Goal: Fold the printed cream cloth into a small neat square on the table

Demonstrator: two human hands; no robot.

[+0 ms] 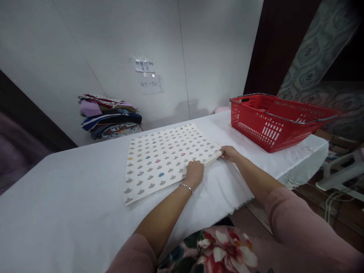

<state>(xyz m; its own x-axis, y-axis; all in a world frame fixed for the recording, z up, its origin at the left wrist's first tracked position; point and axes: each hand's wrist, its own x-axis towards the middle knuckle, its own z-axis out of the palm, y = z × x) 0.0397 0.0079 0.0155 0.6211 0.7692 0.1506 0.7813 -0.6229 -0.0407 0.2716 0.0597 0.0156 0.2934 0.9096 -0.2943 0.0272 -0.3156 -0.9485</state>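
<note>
A folded white cloth (167,153) lies flat on the table, printed with rows of small grey motifs and a few red, blue and yellow ones. Several layers show along its near right edge. My left hand (195,173), with a silver bracelet at the wrist, is closed on the cloth's near edge, fingers curled over the top. At the right corner, my right hand (229,154) pinches the layers between thumb and fingers. The fingertips of both hands are partly hidden.
A red plastic basket (256,123) with metal handles stands on the white-covered table (71,189), to the right. At the back left is a stack of folded clothes (112,117) against the wall. Paper signs (150,83) hang above. A white stool (341,170) stands beyond the right edge.
</note>
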